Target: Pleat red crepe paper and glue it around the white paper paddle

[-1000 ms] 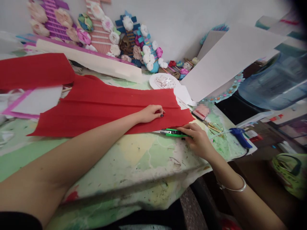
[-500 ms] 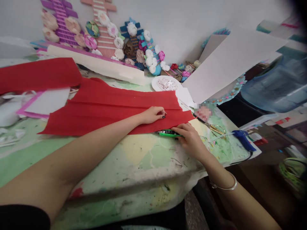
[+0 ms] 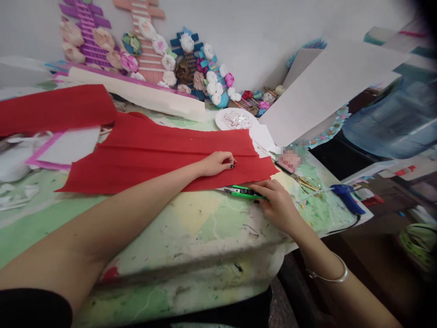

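A long folded sheet of red crepe paper (image 3: 150, 155) lies across the paint-stained table (image 3: 191, 228). My left hand (image 3: 216, 163) rests on the paper near its right end, fingers curled and pressing it down. My right hand (image 3: 278, 202) grips a green utility knife (image 3: 241, 192), which lies along the paper's lower edge with its tip pointing left.
Gold-handled scissors (image 3: 303, 181) and a blue glue gun (image 3: 345, 197) lie right of my right hand. A white plate (image 3: 235, 119), paper-flower decorations (image 3: 191, 68), white card sheets (image 3: 324, 86) and another red sheet (image 3: 51, 107) fill the back. The table edge drops off at right.
The knife and my right hand slid a little left along the paper's lower edge and then back to the right. My left hand stayed put on the paper.
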`<act>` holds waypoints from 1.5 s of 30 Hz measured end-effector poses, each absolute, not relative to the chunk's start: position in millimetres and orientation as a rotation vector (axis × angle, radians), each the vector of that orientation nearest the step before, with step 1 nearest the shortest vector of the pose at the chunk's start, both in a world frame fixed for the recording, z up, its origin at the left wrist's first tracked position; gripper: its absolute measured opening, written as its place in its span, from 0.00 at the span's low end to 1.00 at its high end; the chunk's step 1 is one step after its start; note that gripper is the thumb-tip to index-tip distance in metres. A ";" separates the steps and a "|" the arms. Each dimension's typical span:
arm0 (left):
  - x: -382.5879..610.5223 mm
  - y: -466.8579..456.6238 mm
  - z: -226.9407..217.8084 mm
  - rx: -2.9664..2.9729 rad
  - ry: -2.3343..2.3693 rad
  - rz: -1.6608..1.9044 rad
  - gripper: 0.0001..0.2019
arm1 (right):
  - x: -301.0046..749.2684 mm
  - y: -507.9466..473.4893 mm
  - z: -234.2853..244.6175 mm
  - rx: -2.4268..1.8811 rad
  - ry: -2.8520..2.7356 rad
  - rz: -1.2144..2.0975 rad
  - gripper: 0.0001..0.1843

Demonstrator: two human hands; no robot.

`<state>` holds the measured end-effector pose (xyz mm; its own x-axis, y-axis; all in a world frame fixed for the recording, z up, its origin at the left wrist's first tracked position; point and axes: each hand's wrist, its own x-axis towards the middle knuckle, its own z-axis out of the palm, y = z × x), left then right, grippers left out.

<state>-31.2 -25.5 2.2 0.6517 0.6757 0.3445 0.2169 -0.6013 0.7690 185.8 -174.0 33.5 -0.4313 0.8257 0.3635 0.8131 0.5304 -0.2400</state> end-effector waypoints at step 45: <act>-32.0 -29.9 6.2 2.204 0.689 0.828 0.04 | 152.4 -171.6 35.1 -1.436 -2.353 0.128 0.25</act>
<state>-32.0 -29.9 6.2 0.6584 0.6616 0.3590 0.2323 -0.6323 0.7391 152.4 -171.6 35.1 -0.4058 0.8728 0.2712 0.8381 0.4737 -0.2705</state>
